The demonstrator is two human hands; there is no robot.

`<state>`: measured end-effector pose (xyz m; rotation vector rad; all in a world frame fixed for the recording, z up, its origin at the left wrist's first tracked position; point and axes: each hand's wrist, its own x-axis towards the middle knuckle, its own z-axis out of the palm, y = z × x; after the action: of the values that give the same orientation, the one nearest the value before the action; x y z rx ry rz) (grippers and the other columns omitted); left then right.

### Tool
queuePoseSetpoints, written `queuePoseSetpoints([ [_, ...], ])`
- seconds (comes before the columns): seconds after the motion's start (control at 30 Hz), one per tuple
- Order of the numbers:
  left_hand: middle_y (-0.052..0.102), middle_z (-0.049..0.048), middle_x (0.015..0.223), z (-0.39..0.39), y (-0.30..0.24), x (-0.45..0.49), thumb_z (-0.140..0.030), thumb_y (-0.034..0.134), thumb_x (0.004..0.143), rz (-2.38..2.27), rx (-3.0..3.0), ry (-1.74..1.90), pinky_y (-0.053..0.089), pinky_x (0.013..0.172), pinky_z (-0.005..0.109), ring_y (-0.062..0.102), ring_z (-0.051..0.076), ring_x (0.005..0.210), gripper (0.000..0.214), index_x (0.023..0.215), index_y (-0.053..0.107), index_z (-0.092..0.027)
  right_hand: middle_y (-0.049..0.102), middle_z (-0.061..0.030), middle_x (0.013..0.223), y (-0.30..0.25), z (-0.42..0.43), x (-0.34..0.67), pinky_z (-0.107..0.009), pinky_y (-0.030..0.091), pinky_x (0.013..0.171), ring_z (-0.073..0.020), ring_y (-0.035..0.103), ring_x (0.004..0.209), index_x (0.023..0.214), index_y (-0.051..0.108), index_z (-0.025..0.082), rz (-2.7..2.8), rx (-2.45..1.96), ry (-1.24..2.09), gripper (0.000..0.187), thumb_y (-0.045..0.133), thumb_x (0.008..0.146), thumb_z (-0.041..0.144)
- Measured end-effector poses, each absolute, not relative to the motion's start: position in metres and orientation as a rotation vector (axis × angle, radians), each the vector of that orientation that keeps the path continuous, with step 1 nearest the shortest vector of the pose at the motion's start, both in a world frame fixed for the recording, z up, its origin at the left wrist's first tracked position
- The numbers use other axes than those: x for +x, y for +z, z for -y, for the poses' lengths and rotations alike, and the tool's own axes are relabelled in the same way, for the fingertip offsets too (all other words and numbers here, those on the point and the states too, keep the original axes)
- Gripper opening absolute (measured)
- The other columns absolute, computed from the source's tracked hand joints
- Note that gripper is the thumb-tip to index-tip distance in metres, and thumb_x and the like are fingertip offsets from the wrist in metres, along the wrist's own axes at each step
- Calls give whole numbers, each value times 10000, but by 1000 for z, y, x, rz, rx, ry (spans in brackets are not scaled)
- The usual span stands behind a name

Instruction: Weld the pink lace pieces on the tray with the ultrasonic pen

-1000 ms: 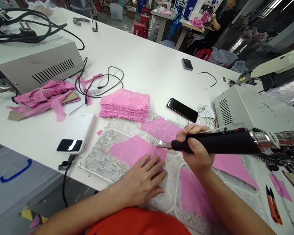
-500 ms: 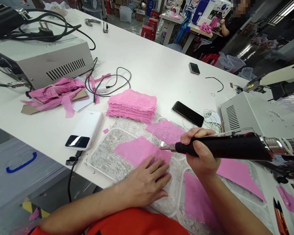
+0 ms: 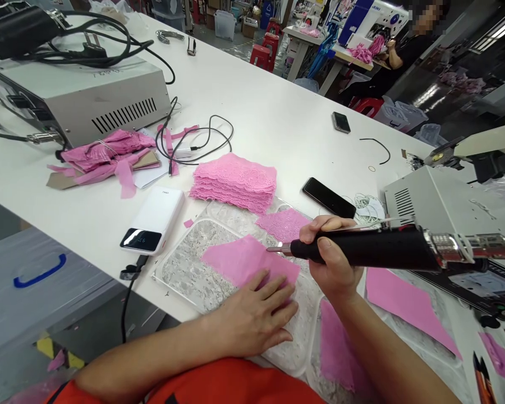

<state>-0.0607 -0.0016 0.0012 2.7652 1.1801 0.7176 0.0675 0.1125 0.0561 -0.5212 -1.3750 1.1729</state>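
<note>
My left hand (image 3: 252,314) lies flat with fingers spread on a pink fabric piece (image 3: 246,259), pressing it onto a scarred clear cutting plate (image 3: 185,269). My right hand (image 3: 332,264) grips the black handle of a hot cutting tool (image 3: 362,251); its metal tip hovers at the far edge of that fabric piece. A pink lace piece (image 3: 283,224) lies just beyond the tip. A stack of pink lace (image 3: 235,180) sits behind the plate.
A white power bank (image 3: 154,219) lies left of the plate, a black phone (image 3: 328,197) behind my right hand. Grey machine boxes stand at far left (image 3: 79,98) and right (image 3: 441,202). More pink pieces (image 3: 404,300) lie right. A person sits far back (image 3: 404,50).
The view has shifted slightly; the tool tip has slid a little leftward along the fabric's far edge. My left hand stays flat on the fabric.
</note>
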Motion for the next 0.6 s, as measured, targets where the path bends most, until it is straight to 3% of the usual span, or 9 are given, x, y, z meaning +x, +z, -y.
queuePoseSetpoints([
  [0.4, 590, 81, 1320, 1, -2, -61, -471, 442, 961, -1200, 2757, 774, 395, 1042, 470, 523, 276, 1236, 429, 1240, 578, -175, 551, 9, 843, 54, -115, 67, -310, 472, 660, -109, 554, 662, 865, 547, 216, 1407, -493, 1150, 88, 622, 822, 197],
  [0.6, 618, 95, 1283, -3, 6, -61, -338, 438, 979, -1135, 2790, 823, 407, 1052, 484, 537, 279, 1234, 337, 1200, 603, -145, 565, 15, 835, 75, -119, 93, -299, 474, 609, -93, 547, 602, 846, 564, 213, 1272, -466, 1083, 107, 639, 769, 219],
])
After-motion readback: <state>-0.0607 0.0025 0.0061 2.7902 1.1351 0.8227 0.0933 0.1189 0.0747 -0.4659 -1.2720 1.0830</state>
